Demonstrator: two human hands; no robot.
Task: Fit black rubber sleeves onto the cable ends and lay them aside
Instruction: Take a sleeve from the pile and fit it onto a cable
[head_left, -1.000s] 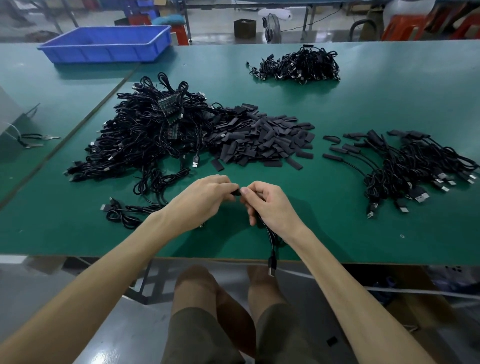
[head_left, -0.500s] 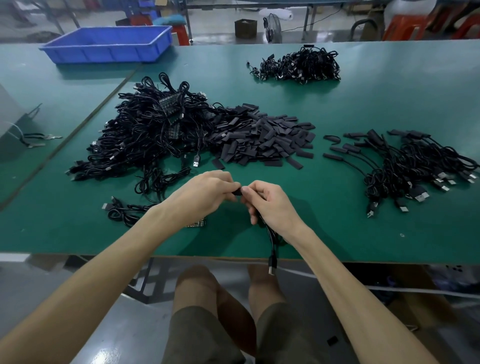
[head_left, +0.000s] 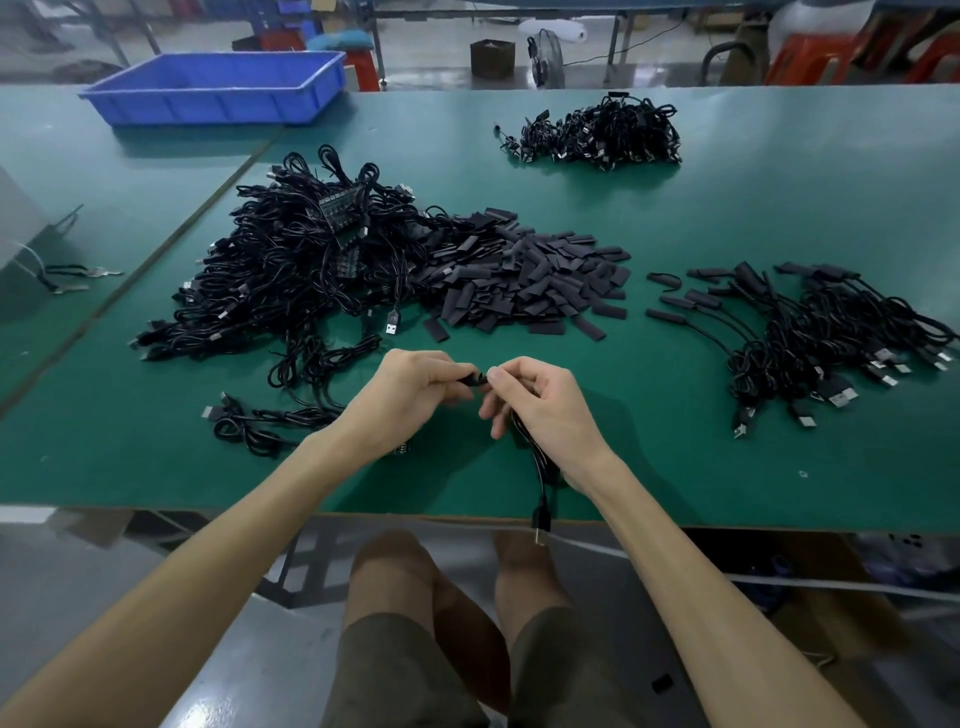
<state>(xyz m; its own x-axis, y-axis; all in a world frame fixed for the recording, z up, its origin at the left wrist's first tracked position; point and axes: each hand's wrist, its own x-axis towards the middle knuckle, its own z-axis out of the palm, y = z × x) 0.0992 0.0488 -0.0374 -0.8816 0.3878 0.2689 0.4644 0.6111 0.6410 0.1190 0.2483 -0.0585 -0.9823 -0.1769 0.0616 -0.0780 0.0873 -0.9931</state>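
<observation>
Two hands met low over the green table (head_left: 727, 218), on the near side of the pile of loose sleeves (head_left: 524, 280) that lay at its middle. The left hand (head_left: 410, 395) pinched a black sleeve (head_left: 470, 379) between thumb and curled fingers. The right hand (head_left: 540, 405), close against it, pinched the end of a cable (head_left: 540, 467) at the sleeve's mouth. Whether that end was already inside could not be told. The cable ran back under the right palm and hung over the table's near edge, its plug (head_left: 540, 522) dangling below the rim. Left of the pile, and overlapping it, sprawled a big heap of cables (head_left: 291, 275), with a USB plug (head_left: 390, 328) poking out on the near side. Nearer and further left of the pile a small coil of cable (head_left: 260, 421) lay alone. Right of the pile, apart from it, lay a bunch of cables (head_left: 810, 332) whose sleeved ends pointed toward the pile. Beyond the pile to the right sat a smaller bundle of cables (head_left: 602, 130), and beyond it to the left a blue bin (head_left: 218, 88). Far left of the pile lay some keys (head_left: 78, 278) on a cord.
</observation>
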